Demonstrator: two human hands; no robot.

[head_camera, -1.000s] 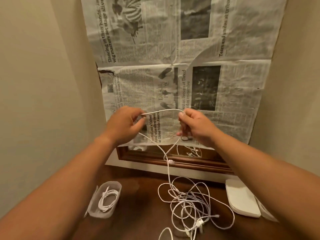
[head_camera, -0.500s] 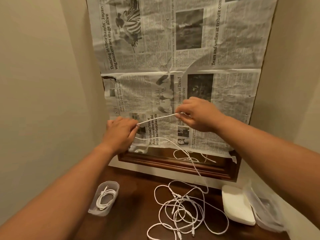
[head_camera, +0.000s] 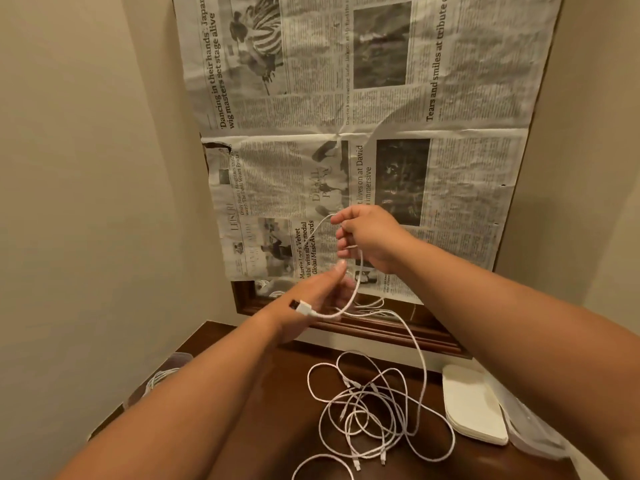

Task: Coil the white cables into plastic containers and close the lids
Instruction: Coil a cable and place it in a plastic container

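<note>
Tight little nook with beige walls [head_camera: 86, 168], the back one papered over with newspaper [head_camera: 433, 81] above a dark wooden frame [head_camera: 388, 332]. Down below, a dark brown table [head_camera: 277, 386].

Up in front of the newspaper: right hand [head_camera: 372, 237], fingers curled round a loop of white cable [head_camera: 359, 268], properly gripping it rather than just touching. Lower and a bit left, left hand [head_camera: 311, 299] holding the same cable just behind its USB plug [head_camera: 302, 307], thumb sticking up toward the right hand. Exact finger hold too blurry to call, but definitely closed on the cable. Plug poking out to the left. Hands close together, no visible contact between them.

From the loop, trailing off to the right and then dropping down into the tangle of cables [head_camera: 374, 407] in the middle of the table. Loose loops piled over each other, a few small connectors showing.

Far left edge of the table, mostly hidden behind the left forearm: a clear plastic container [head_camera: 175, 360] with a coiled white cable [head_camera: 157, 379] inside. On the right side, a stack of white lids [head_camera: 474, 410], and just beside it near the wall a second clear container [head_camera: 533, 434], contents impossible to make out.
</note>
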